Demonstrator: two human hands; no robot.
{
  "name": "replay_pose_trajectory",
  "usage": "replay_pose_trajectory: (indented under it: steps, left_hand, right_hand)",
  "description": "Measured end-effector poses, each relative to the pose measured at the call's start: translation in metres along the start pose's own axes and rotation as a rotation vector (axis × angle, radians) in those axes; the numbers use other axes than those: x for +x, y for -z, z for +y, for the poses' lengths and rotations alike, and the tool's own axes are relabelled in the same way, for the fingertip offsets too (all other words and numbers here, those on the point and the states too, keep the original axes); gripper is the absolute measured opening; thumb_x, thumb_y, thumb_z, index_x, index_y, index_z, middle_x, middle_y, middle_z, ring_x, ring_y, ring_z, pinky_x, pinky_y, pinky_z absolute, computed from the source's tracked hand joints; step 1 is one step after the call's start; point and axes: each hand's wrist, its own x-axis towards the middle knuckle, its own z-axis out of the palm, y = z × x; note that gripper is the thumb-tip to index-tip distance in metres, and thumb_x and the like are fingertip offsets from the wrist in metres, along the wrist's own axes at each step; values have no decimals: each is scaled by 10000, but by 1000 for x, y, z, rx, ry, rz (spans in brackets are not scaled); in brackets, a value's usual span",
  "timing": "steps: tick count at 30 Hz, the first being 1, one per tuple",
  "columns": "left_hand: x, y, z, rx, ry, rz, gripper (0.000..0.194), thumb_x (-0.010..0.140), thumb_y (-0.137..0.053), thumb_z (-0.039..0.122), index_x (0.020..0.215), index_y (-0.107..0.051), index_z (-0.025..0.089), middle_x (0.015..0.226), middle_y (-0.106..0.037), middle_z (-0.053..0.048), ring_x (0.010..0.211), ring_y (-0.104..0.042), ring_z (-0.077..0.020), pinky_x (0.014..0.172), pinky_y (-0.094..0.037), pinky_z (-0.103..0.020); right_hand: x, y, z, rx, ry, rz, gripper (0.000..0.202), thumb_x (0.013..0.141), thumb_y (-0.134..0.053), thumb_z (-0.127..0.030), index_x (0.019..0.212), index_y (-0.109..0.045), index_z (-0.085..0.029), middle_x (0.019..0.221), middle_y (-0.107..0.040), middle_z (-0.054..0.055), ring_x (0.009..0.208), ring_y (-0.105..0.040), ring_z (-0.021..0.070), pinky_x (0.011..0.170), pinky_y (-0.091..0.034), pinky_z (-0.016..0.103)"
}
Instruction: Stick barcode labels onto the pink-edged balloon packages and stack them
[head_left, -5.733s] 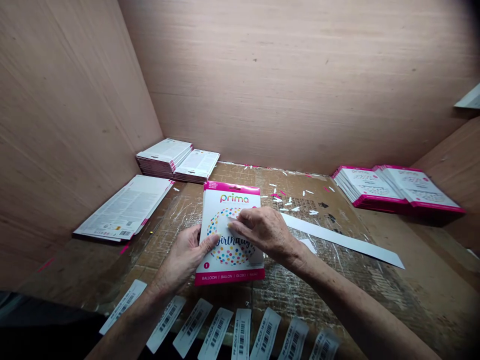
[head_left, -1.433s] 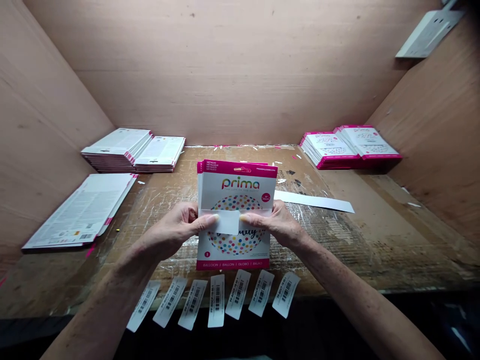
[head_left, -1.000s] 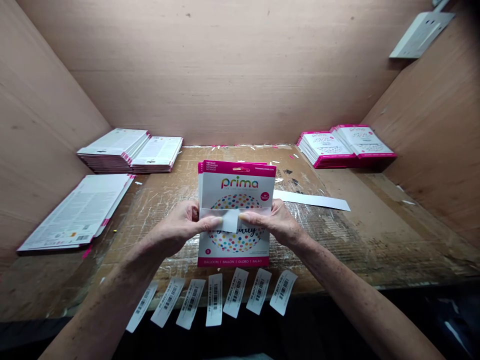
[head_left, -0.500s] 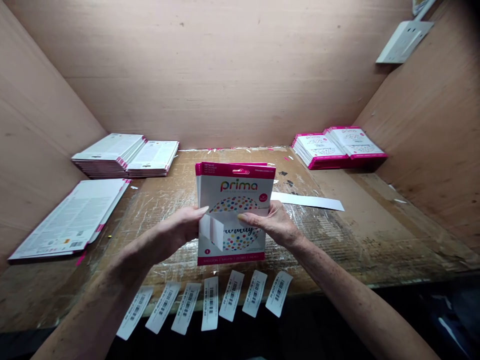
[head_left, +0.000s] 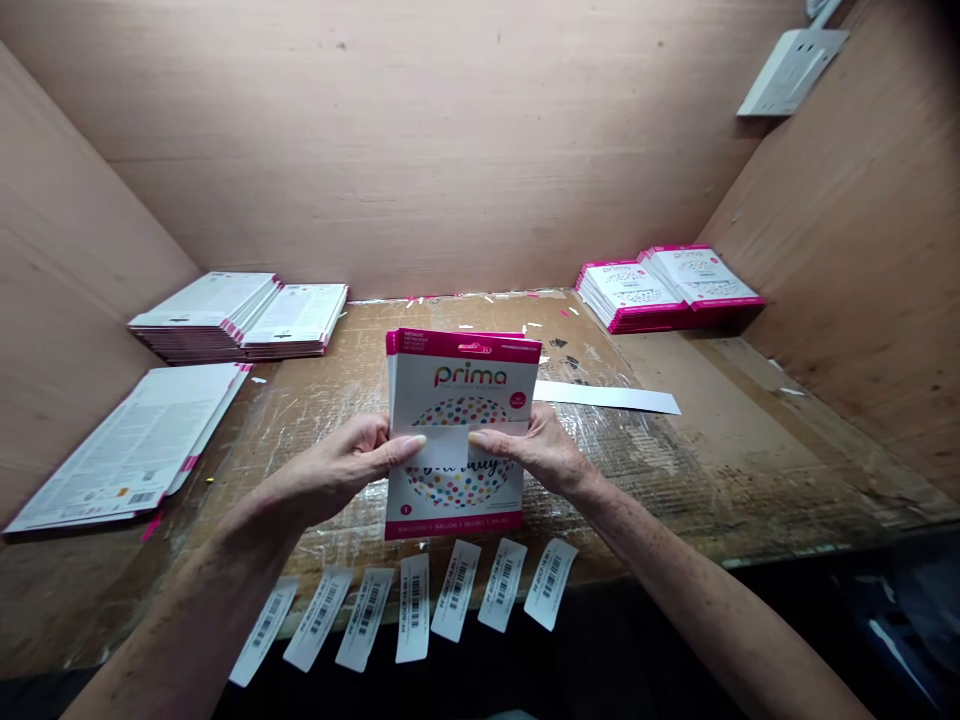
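A small stack of balloon packets point(head_left: 465, 490), printed "prima" with pink edges and coloured dots, stands upright between my hands above the table. Across its front lies a white paper strip point(head_left: 447, 448), flat over the printed design. My left hand point(head_left: 356, 458) grips the stack's left side, its thumb pressing on the strip. On the opposite side my right hand point(head_left: 551, 450) clasps the stack, with its thumb also on the strip. The fingers of both hands are mostly hidden behind the packets. Another white strip point(head_left: 611, 397) lies on the table behind my right hand.
Barcode labels point(head_left: 412, 608) hang in a row along the table's front edge point(head_left: 600, 575). Packet piles stand at back left point(head_left: 296, 315) and back right point(head_left: 701, 275); more packets point(head_left: 127, 450) lie at left. Wooden walls enclose the table, with a socket point(head_left: 793, 72) upper right.
The strip's left end, folded up and sticking out before, now lies flat across the packets. My left thumb has moved right onto it. The view has shifted slightly.
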Motion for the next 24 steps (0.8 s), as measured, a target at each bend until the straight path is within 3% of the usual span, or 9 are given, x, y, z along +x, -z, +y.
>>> replay_pose_trajectory:
  steps: [9, 13, 17, 21, 24]
  left_hand:
    - [13, -5, -4, -3, -22, 82, 307, 786, -706, 407, 912, -757, 132, 833, -765, -85, 765, -692, -232, 737, -549, -307]
    - [17, -8, -4, -65, -45, 116, 281, 749, -747, 381, 879, -750, 132, 771, -761, -76, 690, -690, -212, 669, -566, -290]
    - [11, -8, -4, -93, -56, 200, 288, 691, -791, 390, 798, -740, 128, 707, -751, -69, 621, -685, -208, 613, -583, -293]
    - [3, -8, -10, -96, -61, 256, 283, 678, -800, 397, 749, -723, 134, 680, -744, -57, 617, -681, -200, 598, -575, -272]
    - [-1, -10, -15, -76, -69, 252, 282, 718, -770, 406, 752, -723, 131, 691, -745, -59, 650, -680, -194, 620, -563, -259]
  right_hand:
    - [0, -2, -2, 5, -67, 47, 347, 618, -837, -399, 860, -735, -172, 919, -742, 54, 816, -695, 205, 787, -577, 382]
    - [-4, 9, -15, -65, -38, 29, 470, 626, -803, -517, 916, -716, -158, 917, -732, 64, 827, -685, 214, 765, -563, 363]
    - [-35, 39, -28, -387, 36, -119, 503, 765, -639, -616, 1021, -702, -187, 951, -709, 54, 870, -653, 193, 764, -531, 326]
    - [-84, 55, -22, -847, -68, -301, 331, 729, -757, -453, 960, -721, -219, 910, -677, 40, 823, -626, 191, 707, -502, 309]
    - [-109, 54, -20, -992, -34, -294, 115, 817, -690, -335, 803, -710, -223, 820, -658, 20, 751, -603, 170, 672, -473, 297]
